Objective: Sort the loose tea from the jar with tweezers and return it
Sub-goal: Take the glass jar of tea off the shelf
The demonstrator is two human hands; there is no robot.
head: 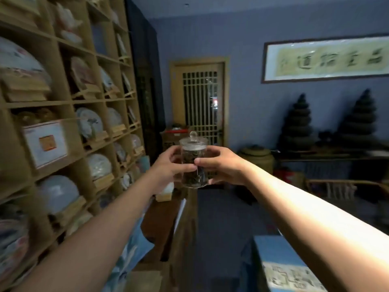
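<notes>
Grip, left: left hand (168, 167) wrapped round the left wall of the jar (193, 163), thumb across the front glass, fingers curled behind.
Grip, right: right hand (219, 165) clasping the right wall of the jar, thumb tip meeting the left thumb at the front, fingers curled round the far side.
Jar: clear glass cylinder, held in the air between both hands at arm's length, touching no surface.
Axis: long axis upright, mouth up, base down, no plain tilt.
Lid: glass lid (193, 141) seated on the jar, round knob pointing straight up.
Tea: dark loose tea (190, 177) inside the jar, heaped toward the base and reaching up past mid-height.
Left of jar: wooden shelves (69, 102) of wrapped round cakes on stands, blurred.
Behind jar: lattice door (200, 106) in a blue wall.
Right of jar, above: framed calligraphy (328, 60) on the wall.
Right of jar, behind: two dark stacked towers (299, 123) on a low bench.
Below jar: dark wooden counter (166, 218); nearer, a blue box (282, 260) at lower right.
</notes>
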